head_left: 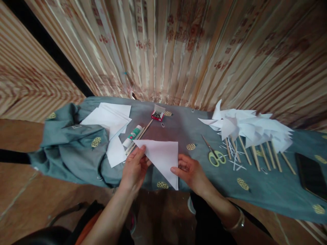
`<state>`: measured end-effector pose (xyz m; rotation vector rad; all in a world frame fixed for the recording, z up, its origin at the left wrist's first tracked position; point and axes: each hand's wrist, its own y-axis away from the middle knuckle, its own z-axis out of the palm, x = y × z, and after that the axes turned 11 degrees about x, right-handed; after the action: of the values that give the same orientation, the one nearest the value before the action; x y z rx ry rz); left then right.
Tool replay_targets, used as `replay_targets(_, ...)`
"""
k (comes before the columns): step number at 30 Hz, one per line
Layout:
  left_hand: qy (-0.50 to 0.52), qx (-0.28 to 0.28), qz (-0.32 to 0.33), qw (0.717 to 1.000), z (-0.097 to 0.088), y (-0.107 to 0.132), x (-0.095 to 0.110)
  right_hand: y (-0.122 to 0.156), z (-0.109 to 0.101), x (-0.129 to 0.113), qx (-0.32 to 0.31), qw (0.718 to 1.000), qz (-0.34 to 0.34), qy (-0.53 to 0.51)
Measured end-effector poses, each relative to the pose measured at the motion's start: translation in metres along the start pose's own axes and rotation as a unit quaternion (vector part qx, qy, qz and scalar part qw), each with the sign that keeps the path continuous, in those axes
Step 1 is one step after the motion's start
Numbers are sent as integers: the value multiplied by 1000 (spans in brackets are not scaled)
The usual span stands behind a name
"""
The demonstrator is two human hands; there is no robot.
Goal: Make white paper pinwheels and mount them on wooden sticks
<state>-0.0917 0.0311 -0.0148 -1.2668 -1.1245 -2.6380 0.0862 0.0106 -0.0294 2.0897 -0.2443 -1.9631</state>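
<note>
A white sheet of paper folded into a triangle (pixel 165 156) is held between both hands, above the table's front edge. My left hand (pixel 135 166) pinches its slanted edge near the left corner, thumb on top. At the upright right edge, my right hand (pixel 190 172) grips the paper between thumb and fingers. Just beyond the left hand lie a glue stick (pixel 133 135) with a green and white label and several thin wooden sticks (pixel 144 131). Scissors (pixel 216 154) with yellow-green handles rest to the right of my right hand.
White paper sheets (pixel 114 115) lie at the left. A small red box (pixel 157 114) of metal pins or fasteners stands open at the back. Several paper pinwheels (pixel 245 126) on wooden sticks overlap at the right, near paper strips (pixel 235 154) and a dark phone (pixel 310 173). A grey-green cloth (pixel 176 124) covers the table.
</note>
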Motion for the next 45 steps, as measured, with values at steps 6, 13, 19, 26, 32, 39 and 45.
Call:
replay_targets(6, 4, 3, 17, 1000, -6, -4, 14, 7, -1, -2, -5, 999, -16, 50)
replay_targets(13, 7, -3, 15, 1000, -5, -4, 18, 9, -2, -1, 3, 996, -36, 83)
replay_targets(19, 6, -42, 8, 999, -2, 2, -3, 7, 1, 3, 25, 995, -48, 82)
replay_targets(26, -17, -20, -25, 999, 0, 6, -21, 6, 3, 0, 36, 995, -57, 81)
replay_targets(32, -3, 6, 0, 1000, 2, -1, -11, 10, 2, 2, 32, 993, -60, 99)
replay_targets(39, -25, 16, 9, 1000, 6, -1, -9, -2, -54, -7, 181, 923, -198, 276)
replay_targets(45, -78, -13, -23, 997, 9, 8, -11, -8, -122, -4, 246, 725, -178, 618)
